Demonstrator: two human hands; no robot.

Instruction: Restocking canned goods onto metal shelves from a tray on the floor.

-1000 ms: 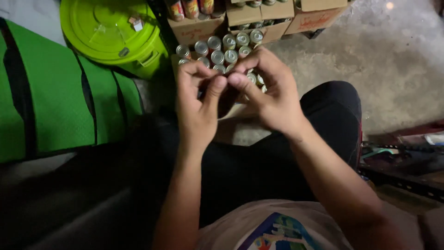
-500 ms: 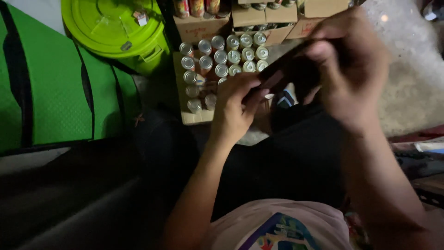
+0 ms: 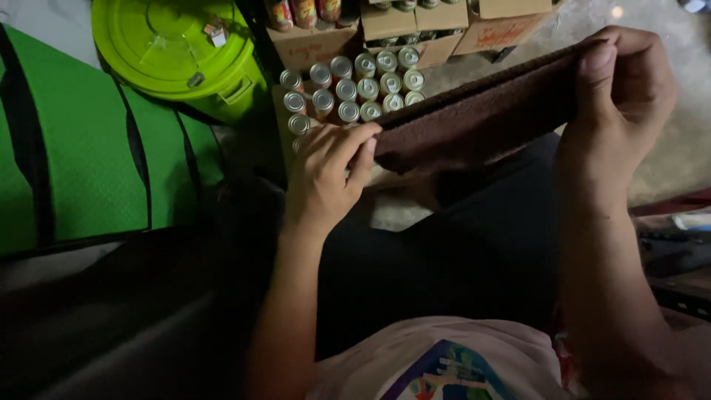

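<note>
A dark brown cloth (image 3: 474, 118) is stretched between my two hands above my lap. My left hand (image 3: 326, 174) pinches its left end with fingers and thumb. My right hand (image 3: 622, 96) grips the right end, raised higher toward the upper right. Behind the cloth, an open cardboard tray holds several metal cans (image 3: 348, 89) seen from the top. My black trousers (image 3: 452, 252) fill the space under the cloth.
A lime green bucket with lid (image 3: 178, 55) stands at the upper left beside a green bag with black stripes (image 3: 81, 155). Cardboard boxes (image 3: 444, 30) with more cans sit behind the tray. Concrete floor (image 3: 666, 163) lies at right, with dark clutter at the right edge.
My hands were close together over the cans; they have since drawn apart, the right one moving up and to the right, pulling the brown cloth out long between them.
</note>
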